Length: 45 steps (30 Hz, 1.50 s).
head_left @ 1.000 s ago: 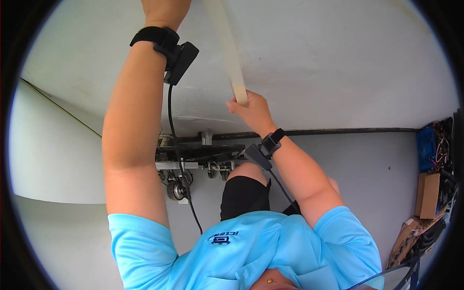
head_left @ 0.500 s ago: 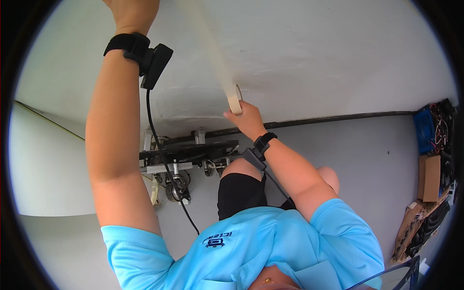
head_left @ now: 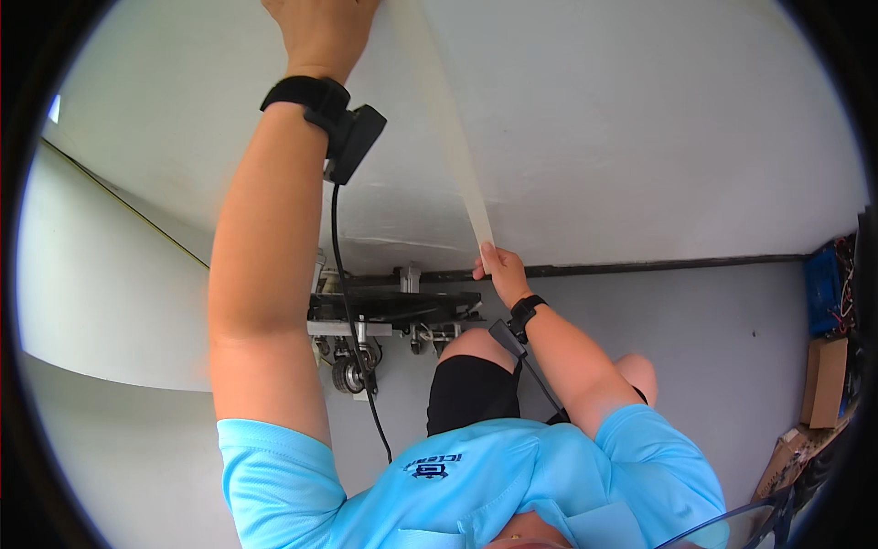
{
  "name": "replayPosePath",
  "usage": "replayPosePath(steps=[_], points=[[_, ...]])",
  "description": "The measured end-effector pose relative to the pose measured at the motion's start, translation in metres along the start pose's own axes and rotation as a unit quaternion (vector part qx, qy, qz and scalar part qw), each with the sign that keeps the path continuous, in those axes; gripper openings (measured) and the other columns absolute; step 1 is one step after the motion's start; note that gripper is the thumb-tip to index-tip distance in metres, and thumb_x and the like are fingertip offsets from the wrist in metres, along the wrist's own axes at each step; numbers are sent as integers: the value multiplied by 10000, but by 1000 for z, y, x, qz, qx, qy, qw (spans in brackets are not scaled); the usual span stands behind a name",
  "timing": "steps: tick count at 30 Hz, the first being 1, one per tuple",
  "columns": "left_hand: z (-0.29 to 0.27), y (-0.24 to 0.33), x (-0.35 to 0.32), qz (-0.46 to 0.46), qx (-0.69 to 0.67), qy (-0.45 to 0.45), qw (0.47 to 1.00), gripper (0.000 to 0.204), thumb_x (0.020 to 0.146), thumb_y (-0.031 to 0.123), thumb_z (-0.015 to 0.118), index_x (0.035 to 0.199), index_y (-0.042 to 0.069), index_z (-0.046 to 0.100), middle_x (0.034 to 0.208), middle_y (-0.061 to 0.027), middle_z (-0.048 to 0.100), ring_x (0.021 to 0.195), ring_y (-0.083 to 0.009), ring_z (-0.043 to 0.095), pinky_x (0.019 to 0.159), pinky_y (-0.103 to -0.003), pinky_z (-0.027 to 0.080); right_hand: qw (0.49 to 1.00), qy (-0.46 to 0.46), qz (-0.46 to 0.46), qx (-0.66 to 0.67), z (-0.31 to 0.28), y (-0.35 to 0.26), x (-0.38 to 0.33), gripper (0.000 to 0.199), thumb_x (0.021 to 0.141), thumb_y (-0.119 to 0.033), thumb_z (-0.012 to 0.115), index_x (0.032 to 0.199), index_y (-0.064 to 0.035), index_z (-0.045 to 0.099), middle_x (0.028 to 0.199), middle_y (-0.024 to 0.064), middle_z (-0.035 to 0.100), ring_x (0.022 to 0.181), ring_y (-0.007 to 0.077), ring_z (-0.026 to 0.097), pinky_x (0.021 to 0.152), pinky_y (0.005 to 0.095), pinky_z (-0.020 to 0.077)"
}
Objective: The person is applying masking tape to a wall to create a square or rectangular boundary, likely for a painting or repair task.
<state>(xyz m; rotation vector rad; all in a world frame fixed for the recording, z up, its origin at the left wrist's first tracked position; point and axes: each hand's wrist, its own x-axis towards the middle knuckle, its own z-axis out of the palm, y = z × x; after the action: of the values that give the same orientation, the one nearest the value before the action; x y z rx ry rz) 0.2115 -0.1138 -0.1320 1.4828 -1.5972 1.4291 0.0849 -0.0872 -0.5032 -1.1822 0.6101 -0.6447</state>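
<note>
At far left stands a smooth, white, curved panel [head_left: 110,284]. The left hand [head_left: 325,37] is raised before a broad white wall surface [head_left: 658,137]; its fingers run past the upper edge, so whether it is open or gripping cannot be told. A black wrist strap with a box-shaped device [head_left: 352,145] sits below it, trailing a thin black cable [head_left: 340,265]. Behind the cable is a black-and-silver wheeled metal frame [head_left: 402,306]. Next, a long, flat, pale cream strip [head_left: 444,114] slants from the upper edge down to the right hand [head_left: 508,274], whose thumb and fingers pinch its lower end. At far right, a blue plastic crate [head_left: 822,293] adjoins an open brown cardboard box [head_left: 828,380].
</note>
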Motion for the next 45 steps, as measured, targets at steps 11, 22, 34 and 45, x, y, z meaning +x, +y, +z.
replayPosePath(steps=[11, 22, 34, 45], points=[[-4, 1, 5, -14, -9, -6, 1000, 183, 716, 136, 606, 846, 82, 490, 861, -60, 486, 874, -255, 455, 861, -490, 244, 993, 85, 82, 0, 15, -29, 38, 522, 810, -420, 429, 577, 38, 522, 475, 113, 530, 416, 186, 526, 456, 281, 435], [-3, -3, 7, -47, 22, -80, 995, 290, 716, 238, 631, 932, 88, 509, 916, -70, 501, 897, -240, 460, 855, -478, 267, 991, 100, 87, 30, 12, -36, 61, 488, 814, -360, 425, 557, 46, 511, 466, 122, 518, 398, 206, 514, 451, 301, 446], [-2, -13, -3, -14, 28, -26, 999, 170, 786, 246, 575, 903, 138, 517, 949, 23, 490, 830, -144, 475, 931, -509, 167, 987, 103, 103, 75, 26, -43, 60, 458, 839, -314, 445, 578, 58, 500, 516, 135, 515, 421, 214, 505, 438, 337, 442], [8, -20, -7, -17, 31, -37, 999, 162, 794, 258, 571, 886, 141, 510, 931, 39, 491, 815, -129, 473, 931, -517, 171, 991, 100, 83, -11, 22, -49, 61, 460, 838, -285, 351, 519, 16, 491, 470, 109, 523, 424, 207, 519, 503, 336, 440]])
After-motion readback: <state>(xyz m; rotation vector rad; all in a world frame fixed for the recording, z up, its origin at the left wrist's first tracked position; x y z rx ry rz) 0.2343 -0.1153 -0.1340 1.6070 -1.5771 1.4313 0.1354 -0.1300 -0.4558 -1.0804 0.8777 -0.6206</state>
